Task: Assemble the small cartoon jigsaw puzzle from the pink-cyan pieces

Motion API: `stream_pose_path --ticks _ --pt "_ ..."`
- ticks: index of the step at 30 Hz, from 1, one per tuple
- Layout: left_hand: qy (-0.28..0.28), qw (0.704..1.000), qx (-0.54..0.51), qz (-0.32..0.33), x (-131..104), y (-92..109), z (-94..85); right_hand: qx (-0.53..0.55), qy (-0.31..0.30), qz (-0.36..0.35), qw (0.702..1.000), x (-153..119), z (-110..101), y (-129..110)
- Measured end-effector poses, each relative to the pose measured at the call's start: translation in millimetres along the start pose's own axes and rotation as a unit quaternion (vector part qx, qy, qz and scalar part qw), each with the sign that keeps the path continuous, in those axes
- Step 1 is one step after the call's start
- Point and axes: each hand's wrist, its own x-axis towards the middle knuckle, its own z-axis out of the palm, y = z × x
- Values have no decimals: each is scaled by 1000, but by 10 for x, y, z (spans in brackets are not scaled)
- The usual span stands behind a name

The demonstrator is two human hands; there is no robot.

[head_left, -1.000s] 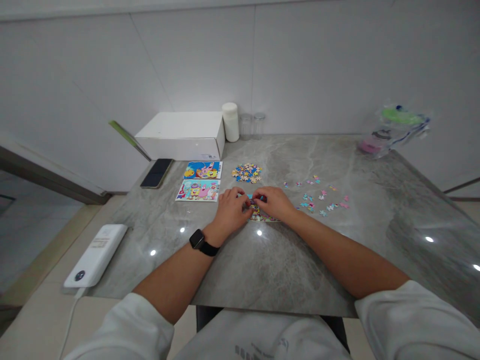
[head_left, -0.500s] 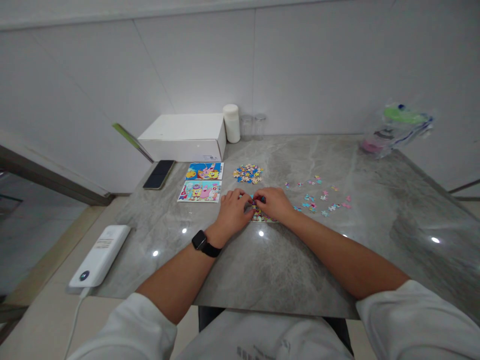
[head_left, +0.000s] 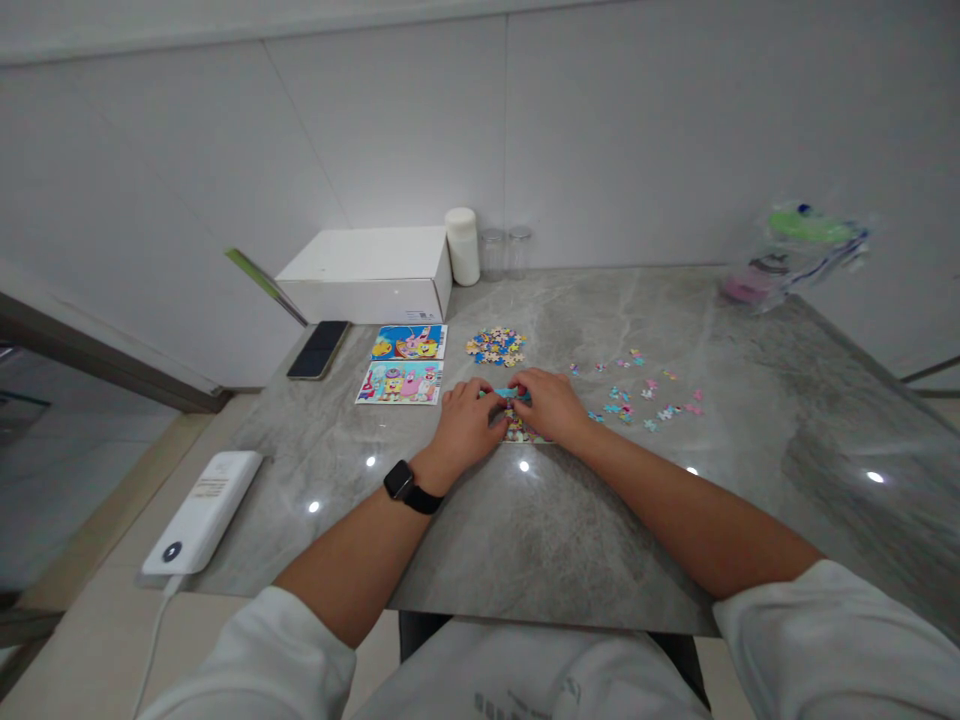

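Note:
My left hand (head_left: 468,422), with a black watch on its wrist, rests at the left side of a partly joined colourful puzzle (head_left: 517,427). Over the puzzle's right side lies my right hand (head_left: 551,407), its fingertips bent close to those of the left. Both hands have curled fingers and hide much of the puzzle; whatever is between the fingertips is too small to make out. Loose puzzle pieces (head_left: 649,391) lie scattered to the right. Behind the hands is a heap of pieces (head_left: 496,346). Two picture cards (head_left: 409,342) (head_left: 400,383) lie to the left.
A phone (head_left: 319,350) lies left of the cards. At the back stand a white box (head_left: 367,272), a white bottle (head_left: 463,247) and two clear jars (head_left: 493,256). A plastic bag (head_left: 795,255) is at the back right, a white power bank (head_left: 202,512) at the front left.
My right hand has shifted very slightly, and more of the light blue part of the puzzle shows between the hands. My left hand stays in nearly the same place.

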Motion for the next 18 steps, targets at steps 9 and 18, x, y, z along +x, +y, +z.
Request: stream_pose_path --ticks 9,18 --pt "-2 999 -35 -8 17 16 -19 45 58 0 997 21 -160 119" --pt "48 995 -84 -2 61 -57 11 99 190 70 974 178 -735 437"
